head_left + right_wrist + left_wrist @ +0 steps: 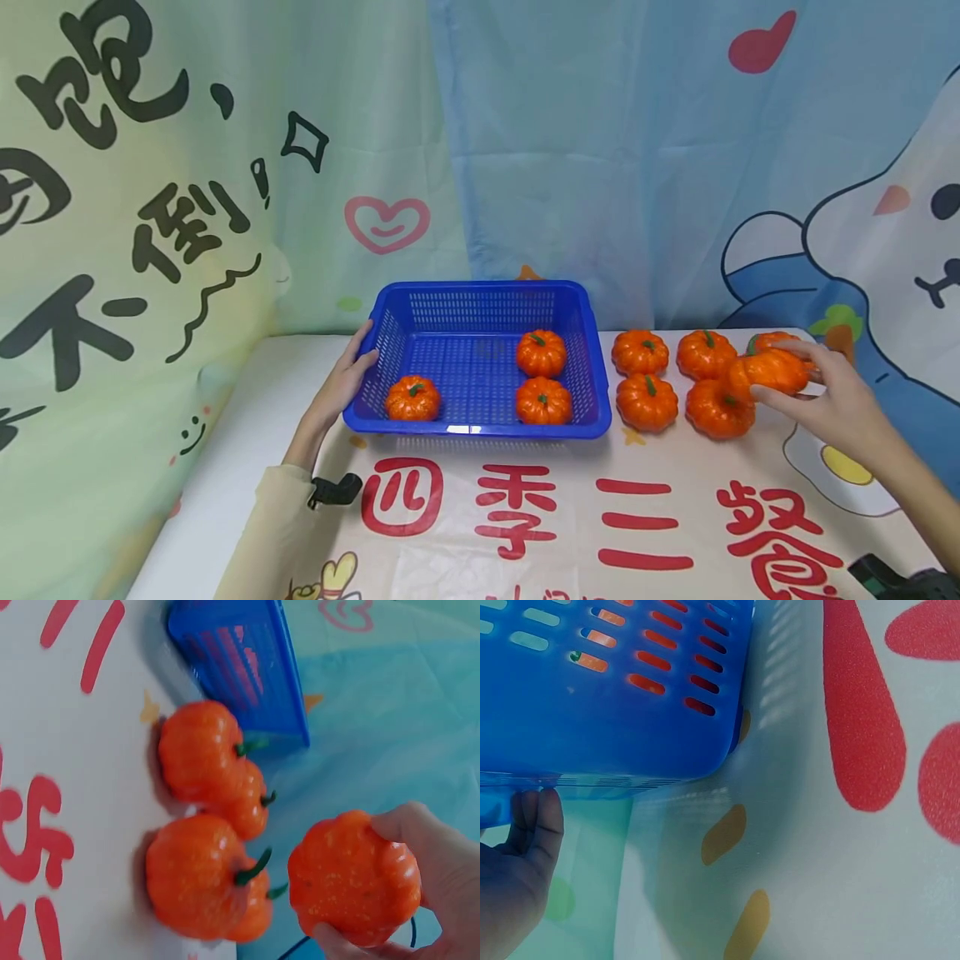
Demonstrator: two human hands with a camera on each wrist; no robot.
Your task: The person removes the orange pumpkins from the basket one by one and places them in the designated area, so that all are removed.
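Observation:
A blue plastic basket (pixel 480 430) stands at the back of the table with 3 small orange toy pumpkins in it: one pumpkin (pixel 413 398) at the left, another (pixel 542 353) and a third (pixel 543 402) at the right. My left hand (pixel 347 379) touches the basket's left side, its fairly straight fingers (pixel 549 817) right at the rim. To the right of the basket, my right hand (pixel 843 400) holds a pumpkin (pixel 354 879) between thumb and fingers, turned on its side in the head view. Beneath and beside it sit several more pumpkins (pixel 720 410), one partly hidden by the hand.
Other pumpkins (pixel 647 402) stand close together right of the basket. A printed cloth (pixel 555 508) with red characters covers the table. Behind hangs a patterned curtain (pixel 555 167), close to the table's back edge.

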